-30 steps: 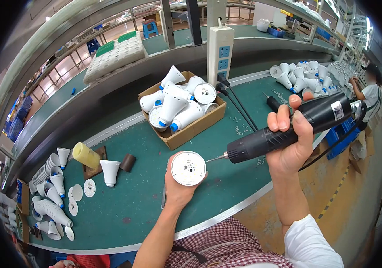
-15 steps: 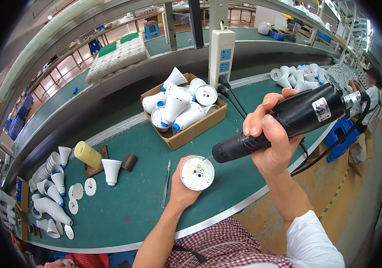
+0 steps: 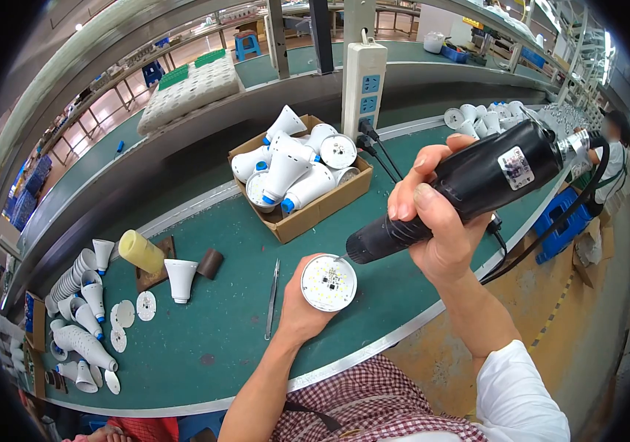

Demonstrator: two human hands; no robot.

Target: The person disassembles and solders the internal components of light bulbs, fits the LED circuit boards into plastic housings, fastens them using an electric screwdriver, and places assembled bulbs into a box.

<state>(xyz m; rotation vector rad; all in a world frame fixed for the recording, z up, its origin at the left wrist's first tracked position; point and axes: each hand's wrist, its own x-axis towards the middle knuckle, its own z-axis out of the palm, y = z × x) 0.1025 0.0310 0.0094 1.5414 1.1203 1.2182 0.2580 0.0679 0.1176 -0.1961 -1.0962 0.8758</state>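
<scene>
My left hand is closed around a white LED bulb housing, whose round circuit board faces up toward me. In my right hand is a black electric screwdriver, tilted down to the left. Its thin bit meets the upper right edge of the board; whether it sits in a screw is too small to tell. A pair of tweezers lies on the green bench left of my left hand. Beyond my hands stands a cardboard box heaped with white bulb housings.
On the left are stacked lamp cups, loose round boards, a yellow cylinder and a brown tube. A power strip rises behind the box. The screwdriver's cable hangs right. A co-worker is far right.
The screwdriver and my right hand have shifted slightly left and down. The housing in my left hand has moved slightly right and up, with the bit still at its rim.
</scene>
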